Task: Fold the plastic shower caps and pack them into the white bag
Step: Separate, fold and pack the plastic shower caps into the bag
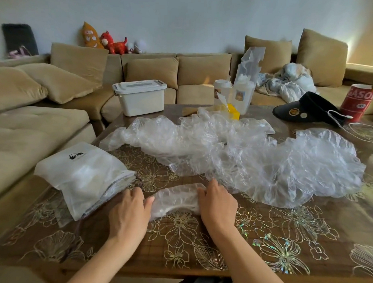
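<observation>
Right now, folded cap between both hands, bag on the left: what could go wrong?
1. The right hand holds one end of the folded cap; the left hand sits at the mouth of the white bag. A loose grip may let the cap spring open.
2. That mouth lies slack and the bag looks part-filled, so the cap could bunch there.
3. The unfolded pile lies just behind the right hand and might get dragged.

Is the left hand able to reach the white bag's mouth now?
Probably yes: the left hand sits right at the white bag, its mouth facing it, nothing between.
</observation>
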Demonstrator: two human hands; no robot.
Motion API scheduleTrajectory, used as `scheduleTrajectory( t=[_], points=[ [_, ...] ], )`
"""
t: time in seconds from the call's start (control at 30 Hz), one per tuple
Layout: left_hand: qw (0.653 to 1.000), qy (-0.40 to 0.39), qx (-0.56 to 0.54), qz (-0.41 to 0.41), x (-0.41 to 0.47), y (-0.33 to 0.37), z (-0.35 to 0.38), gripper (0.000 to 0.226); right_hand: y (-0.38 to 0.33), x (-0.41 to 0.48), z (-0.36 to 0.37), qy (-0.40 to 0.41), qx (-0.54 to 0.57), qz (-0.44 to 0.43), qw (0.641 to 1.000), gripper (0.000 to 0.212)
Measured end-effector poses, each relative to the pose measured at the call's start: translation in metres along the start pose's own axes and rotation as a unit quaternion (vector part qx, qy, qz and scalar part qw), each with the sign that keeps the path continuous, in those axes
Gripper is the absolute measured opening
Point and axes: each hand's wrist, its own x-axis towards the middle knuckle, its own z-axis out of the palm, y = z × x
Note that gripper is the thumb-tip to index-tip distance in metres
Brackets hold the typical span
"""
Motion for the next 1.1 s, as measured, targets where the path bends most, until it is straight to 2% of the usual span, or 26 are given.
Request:
scheduleTrajectory(
  t=[0.07,0.1,0.17,0.2,0.27,0.33,0.37,0.4,0.47,0.6,0.67,0.73,0.8,0.83,0.87,0.9,0.97,1.03,1.1],
  points=[
    [1.0,0.007,0.007,-0.004,-0.002,0.001,-0.001,0.028,0.0,0.0,0.001,0.018,-0.003,0.002,1.0,0.026],
    [0.999,0.007,-0.031,-0.008,-0.003,0.0,-0.003,0.029,0.0,0.0,0.001,0.019,0.002,-0.003,1.0,0.024],
    [0.983,-0.002,-0.184,-0.02,-0.004,-0.004,-0.012,0.027,-0.003,0.0,-0.003,0.007,0.036,-0.036,0.999,0.028],
    [0.961,-0.019,-0.274,-0.037,-0.003,-0.005,-0.021,0.024,-0.004,-0.001,-0.008,0.0,0.092,-0.05,0.994,0.03],
    [0.884,-0.092,-0.447,-0.097,0.003,-0.005,-0.052,0.031,-0.009,-0.005,-0.029,-0.038,0.286,-0.029,0.957,0.028],
    [0.755,-0.19,-0.616,-0.119,0.01,-0.008,-0.085,0.049,-0.011,-0.014,-0.051,-0.046,0.472,0.009,0.88,0.017],
    [0.706,-0.241,-0.658,-0.107,0.015,-0.012,-0.099,0.057,-0.011,-0.018,-0.059,-0.03,0.514,0.015,0.857,0.011],
    [0.685,-0.285,-0.665,-0.083,0.02,-0.016,-0.107,0.062,-0.011,-0.022,-0.064,-0.017,0.541,0.009,0.841,0.009],
    [0.69,-0.367,-0.623,-0.034,0.031,-0.019,-0.12,0.062,-0.016,-0.031,-0.072,-0.039,0.585,-0.017,0.81,0.018],
    [0.698,-0.509,-0.502,0.049,0.047,-0.008,-0.127,0.033,-0.031,-0.041,-0.076,-0.206,0.571,-0.09,0.79,0.059],
    [0.709,-0.524,-0.468,0.061,0.05,0.003,-0.128,0.021,-0.037,-0.046,-0.071,-0.318,0.542,-0.092,0.772,0.057],
    [0.748,-0.494,-0.441,0.046,0.05,0.014,-0.128,0.024,-0.038,-0.05,-0.064,-0.392,0.53,-0.094,0.746,0.036],
    [0.785,-0.422,-0.454,-0.001,0.05,0.015,-0.122,0.032,-0.036,-0.05,-0.06,-0.385,0.542,-0.074,0.743,0.018],
    [0.781,-0.387,-0.489,-0.041,0.049,0.013,-0.118,0.041,-0.034,-0.049,-0.059,-0.366,0.551,-0.058,0.748,0.016],
    [0.759,-0.364,-0.534,-0.073,0.048,0.011,-0.113,0.052,-0.033,-0.048,-0.058,-0.342,0.563,-0.048,0.751,0.017],
    [0.739,-0.355,-0.566,-0.087,0.043,0.009,-0.108,0.06,-0.031,-0.046,-0.056,-0.318,0.574,-0.044,0.753,0.02],
    [0.728,-0.367,-0.574,-0.082,0.024,0.012,-0.096,0.066,-0.028,-0.043,-0.053,-0.275,0.589,-0.043,0.759,0.024],
    [0.727,-0.349,-0.585,-0.089,0.005,0.019,-0.086,0.053,-0.029,-0.042,-0.051,-0.252,0.588,-0.045,0.767,0.021],
    [0.761,-0.26,-0.585,-0.1,-0.004,0.029,-0.074,0.028,-0.029,-0.042,-0.05,-0.241,0.576,-0.037,0.78,0.015]
  ],
)
